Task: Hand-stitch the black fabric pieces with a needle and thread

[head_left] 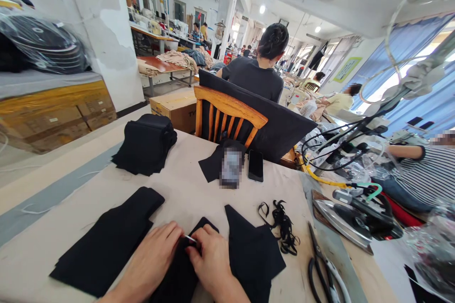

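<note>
A black fabric piece (183, 272) lies on the cloth-covered table under both of my hands. My left hand (154, 253) presses its fingers together on the fabric's left edge. My right hand (211, 255) is closed, thumb and forefinger pinching the fabric near a thin white strip (191, 238). The strip spans the small gap between my fingertips; its exact kind is too small to make out. Left of my hands lies a stack of black fabric pieces (106, 241). More cut black pieces (252, 251) overlap beside my right hand.
A taller black fabric pile (144, 144) stands at the back left. A phone (255, 166) and a blurred object (231, 168) lie near the wooden chair (227, 111). On the right are black scraps (282, 227), scissors (323, 270) and an iron (346, 222). A person sits ahead.
</note>
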A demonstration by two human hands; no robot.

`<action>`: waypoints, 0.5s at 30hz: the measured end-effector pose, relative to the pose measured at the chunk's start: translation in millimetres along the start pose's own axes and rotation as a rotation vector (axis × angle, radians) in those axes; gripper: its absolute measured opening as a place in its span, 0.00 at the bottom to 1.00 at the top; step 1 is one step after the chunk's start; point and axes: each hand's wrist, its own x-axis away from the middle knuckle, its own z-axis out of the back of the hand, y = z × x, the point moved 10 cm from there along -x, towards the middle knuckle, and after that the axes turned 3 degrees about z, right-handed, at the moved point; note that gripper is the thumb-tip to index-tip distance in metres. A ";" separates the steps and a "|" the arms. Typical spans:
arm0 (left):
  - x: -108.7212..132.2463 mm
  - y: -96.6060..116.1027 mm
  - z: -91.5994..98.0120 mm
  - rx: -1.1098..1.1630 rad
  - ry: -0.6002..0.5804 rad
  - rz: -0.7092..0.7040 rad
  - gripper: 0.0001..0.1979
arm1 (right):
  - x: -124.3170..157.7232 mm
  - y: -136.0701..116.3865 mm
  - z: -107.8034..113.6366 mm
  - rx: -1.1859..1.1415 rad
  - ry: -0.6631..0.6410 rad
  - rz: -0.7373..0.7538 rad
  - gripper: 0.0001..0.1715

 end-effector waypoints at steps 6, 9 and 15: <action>-1.9 2.5 1.2 -0.050 0.009 0.001 0.16 | -0.7 0.9 -0.8 0.001 0.000 0.006 0.09; -5.7 4.9 5.2 -0.057 0.010 0.017 0.16 | 0.3 -0.5 -0.2 0.004 0.000 0.012 0.09; -8.7 1.0 13.9 -0.044 0.013 0.044 0.12 | 6.1 -7.2 -0.3 0.014 -0.004 0.078 0.15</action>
